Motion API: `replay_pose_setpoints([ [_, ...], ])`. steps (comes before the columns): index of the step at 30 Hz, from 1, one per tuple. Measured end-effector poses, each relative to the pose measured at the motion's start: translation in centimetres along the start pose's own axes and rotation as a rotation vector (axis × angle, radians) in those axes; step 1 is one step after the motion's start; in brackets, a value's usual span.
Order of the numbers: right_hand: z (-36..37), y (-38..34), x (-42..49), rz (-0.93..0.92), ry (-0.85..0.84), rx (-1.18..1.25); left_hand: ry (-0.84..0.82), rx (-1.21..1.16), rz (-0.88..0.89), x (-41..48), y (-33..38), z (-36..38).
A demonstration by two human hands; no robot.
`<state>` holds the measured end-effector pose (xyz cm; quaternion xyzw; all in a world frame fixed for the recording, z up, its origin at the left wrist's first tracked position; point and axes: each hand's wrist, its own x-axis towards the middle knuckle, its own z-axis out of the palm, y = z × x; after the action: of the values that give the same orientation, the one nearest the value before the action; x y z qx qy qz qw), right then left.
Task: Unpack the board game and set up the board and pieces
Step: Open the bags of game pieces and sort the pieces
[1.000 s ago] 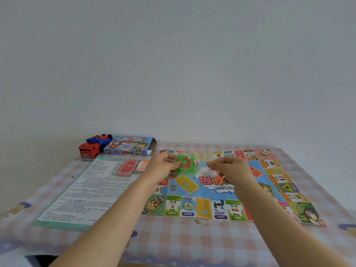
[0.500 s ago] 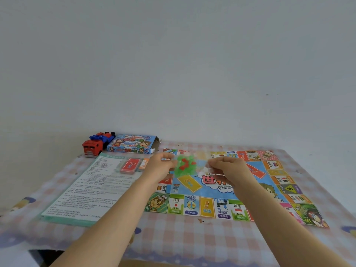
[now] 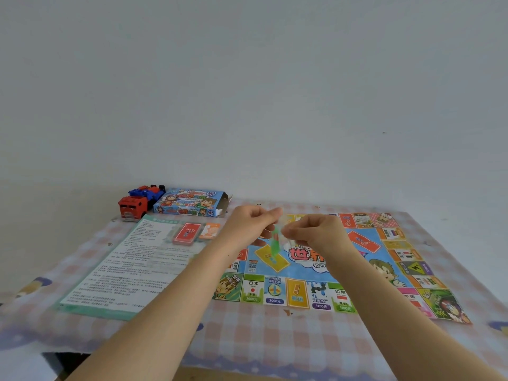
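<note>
Pinching a small packet of green pieces [image 3: 275,242] between them, the left hand [image 3: 248,225] and the right hand [image 3: 313,232] are raised close together, fingers curled, with the packet hanging as a blurred green strip in the narrow space from one thumb to the other; motion blur hides exactly where each fingertip meets it. Beneath both hands, and reaching out well to the right of the right hand, the game board [image 3: 298,294] lies unfolded flat on the checked tablecloth [image 3: 247,334]. Just left of the left hand sit a red card deck [image 3: 187,232] and an orange card deck [image 3: 210,231], side by side on the top edge of the instruction sheet [image 3: 123,265], which spreads out left of and below the left forearm. Beyond the left hand, toward the wall, the game box [image 3: 189,202] lies with its end flap open, and farther left of it stands a red and blue toy truck [image 3: 134,206]
</note>
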<state>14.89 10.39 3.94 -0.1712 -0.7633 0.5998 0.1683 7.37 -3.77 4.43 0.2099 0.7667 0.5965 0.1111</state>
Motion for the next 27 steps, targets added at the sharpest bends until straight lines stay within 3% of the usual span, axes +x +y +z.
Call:
replay_pose_setpoints([
  [12, 0.2, -0.4, -0.5, -0.021, 0.025, -0.069, -0.029, 0.183, 0.022, -0.2, 0.8, 0.4],
  [27, 0.8, -0.5, -0.7, 0.012, -0.017, 0.019, -0.045, 0.102, 0.014, -0.3, 1.1, -0.5],
])
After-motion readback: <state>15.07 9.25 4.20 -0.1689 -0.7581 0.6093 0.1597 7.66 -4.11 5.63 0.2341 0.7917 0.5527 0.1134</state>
